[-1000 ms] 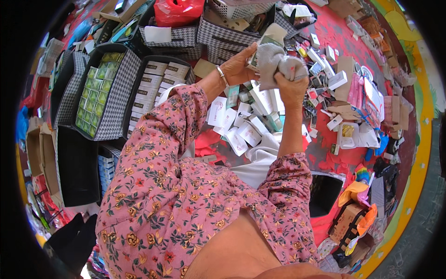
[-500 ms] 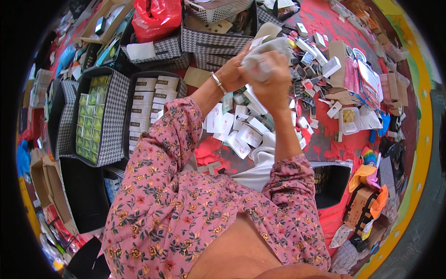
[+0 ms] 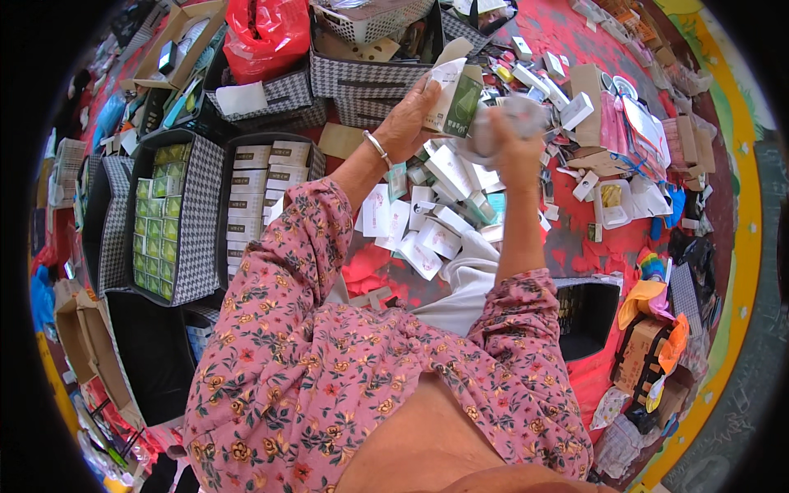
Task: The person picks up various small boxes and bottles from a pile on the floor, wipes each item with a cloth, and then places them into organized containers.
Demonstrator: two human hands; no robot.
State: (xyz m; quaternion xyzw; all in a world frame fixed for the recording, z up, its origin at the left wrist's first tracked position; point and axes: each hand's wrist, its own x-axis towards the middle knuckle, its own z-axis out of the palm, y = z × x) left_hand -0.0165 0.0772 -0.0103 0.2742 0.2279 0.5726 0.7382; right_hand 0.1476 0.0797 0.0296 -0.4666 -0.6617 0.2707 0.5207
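Note:
My left hand (image 3: 411, 119) grips a small carton (image 3: 464, 105) with a green front and a white side, its tan top flap standing up. Beside it, my right hand (image 3: 511, 146) is closed round a wadded grey cloth (image 3: 526, 117), smeared by motion. The cloth is close to the carton's green face; I cannot tell whether they touch. Below my hands lies a heap of loose white boxes (image 3: 448, 172), with flat white box pieces (image 3: 376, 214) at its left side. White fabric (image 3: 460, 279) lies between the heap and my lap.
At left, houndstooth bins hold rows of green boxes (image 3: 156, 226) and white boxes (image 3: 249, 205). A red plastic bag (image 3: 265, 37) and a white basket (image 3: 370, 23) sit at the back. Opened brown cardboard (image 3: 586, 111) and a black bin (image 3: 588, 316) are at right.
My right hand has swung right with the cloth, off the carton's front. The carton's green face, covered by the cloth before, now shows in my left hand.

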